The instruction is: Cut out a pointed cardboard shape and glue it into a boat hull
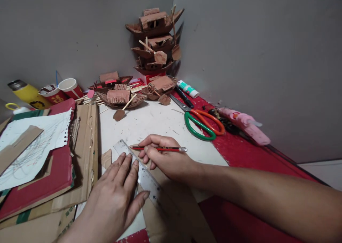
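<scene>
My right hand (167, 154) pinches a red and black pencil (171, 149), its tip beside the upper end of a clear ruler (145, 173). The ruler lies slantwise across a piece of brown cardboard (171, 207). Flat on the ruler rest the outstretched fingers of my left hand (117, 189), with the thumb apart near its lower edge. Left of the ruler's upper end, a small cardboard scrap (106, 157) shows partly from behind my left hand. Any line under the pencil tip is too small to make out.
Cardboard sheets (87, 143) and scribbled paper (29, 143) are piled at left. Behind are model boats (119, 97), some stacked (153, 24), sticks (97, 99), paper cups (71, 88) and a yellow bottle (30, 95). Scissors (200, 123), a marker (184, 97) and a pink glue gun (244, 123) lie right.
</scene>
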A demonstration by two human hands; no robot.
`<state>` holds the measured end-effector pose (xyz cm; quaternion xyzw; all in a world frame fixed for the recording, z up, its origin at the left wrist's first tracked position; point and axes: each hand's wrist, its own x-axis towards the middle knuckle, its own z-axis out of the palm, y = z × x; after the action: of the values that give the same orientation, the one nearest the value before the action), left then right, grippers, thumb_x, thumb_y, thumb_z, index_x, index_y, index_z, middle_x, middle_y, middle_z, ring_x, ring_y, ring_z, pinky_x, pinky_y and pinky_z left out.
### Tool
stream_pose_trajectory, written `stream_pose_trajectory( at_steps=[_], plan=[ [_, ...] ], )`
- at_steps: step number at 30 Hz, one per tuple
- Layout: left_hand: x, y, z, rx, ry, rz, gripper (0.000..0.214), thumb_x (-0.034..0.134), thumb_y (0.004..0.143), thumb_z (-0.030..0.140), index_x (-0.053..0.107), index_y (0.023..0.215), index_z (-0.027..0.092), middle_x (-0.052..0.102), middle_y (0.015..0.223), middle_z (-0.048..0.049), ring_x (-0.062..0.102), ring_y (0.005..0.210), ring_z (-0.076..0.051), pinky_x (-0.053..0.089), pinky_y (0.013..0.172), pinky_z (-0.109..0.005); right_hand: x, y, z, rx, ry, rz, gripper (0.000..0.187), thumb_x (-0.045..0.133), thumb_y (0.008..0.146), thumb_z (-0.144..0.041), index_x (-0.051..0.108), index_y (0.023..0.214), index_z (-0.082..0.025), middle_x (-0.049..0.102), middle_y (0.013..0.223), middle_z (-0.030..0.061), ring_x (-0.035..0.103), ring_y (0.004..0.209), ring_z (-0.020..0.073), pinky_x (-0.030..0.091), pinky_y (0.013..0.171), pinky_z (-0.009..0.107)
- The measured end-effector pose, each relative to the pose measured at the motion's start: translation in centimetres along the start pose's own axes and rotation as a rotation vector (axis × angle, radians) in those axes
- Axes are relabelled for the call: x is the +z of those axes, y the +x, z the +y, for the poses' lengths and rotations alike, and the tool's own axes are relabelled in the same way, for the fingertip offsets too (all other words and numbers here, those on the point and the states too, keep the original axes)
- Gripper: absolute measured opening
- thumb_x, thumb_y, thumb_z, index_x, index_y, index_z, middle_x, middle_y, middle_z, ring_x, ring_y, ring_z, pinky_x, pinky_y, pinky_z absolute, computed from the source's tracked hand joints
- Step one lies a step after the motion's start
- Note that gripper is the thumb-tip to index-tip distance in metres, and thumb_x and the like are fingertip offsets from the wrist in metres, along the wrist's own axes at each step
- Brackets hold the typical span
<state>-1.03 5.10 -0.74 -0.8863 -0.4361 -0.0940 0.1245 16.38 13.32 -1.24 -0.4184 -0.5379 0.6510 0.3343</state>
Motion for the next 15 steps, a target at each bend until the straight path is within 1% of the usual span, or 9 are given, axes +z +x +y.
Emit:
stream_pose_trajectory(
  at_steps=[8,15],
  plan=[
    [-0.02,0.10,-0.06,0.011,0.001,0.003,0.055,0.055,0.087,0.041,0.058,0.125,0.003,0.060,0.129,-0.0243,0.057,0.120,-0.038,0.057,0.087,-0.050,-0.07,0.31,-0.07,-0.046,-0.127,-0.029,0.019,0.047,0.079,-0.015,0.063,0.089,-0.016,0.065,0.071,0.0000,0.059,0.064,0.0098,0.045,0.054,0.019],
    [-0.03,0.10,-0.10,0.011,-0.002,-0.002,0.055,0.055,0.086,0.040,0.058,0.126,0.002,0.060,0.129,-0.0247,0.056,0.120,-0.038,0.056,0.088,-0.050,-0.01,0.19,-0.27,-0.074,-0.187,-0.023,0.020,0.045,0.078,-0.016,0.063,0.086,-0.016,0.068,0.077,0.0026,0.060,0.065,0.0109,0.046,0.055,0.021]
  ],
)
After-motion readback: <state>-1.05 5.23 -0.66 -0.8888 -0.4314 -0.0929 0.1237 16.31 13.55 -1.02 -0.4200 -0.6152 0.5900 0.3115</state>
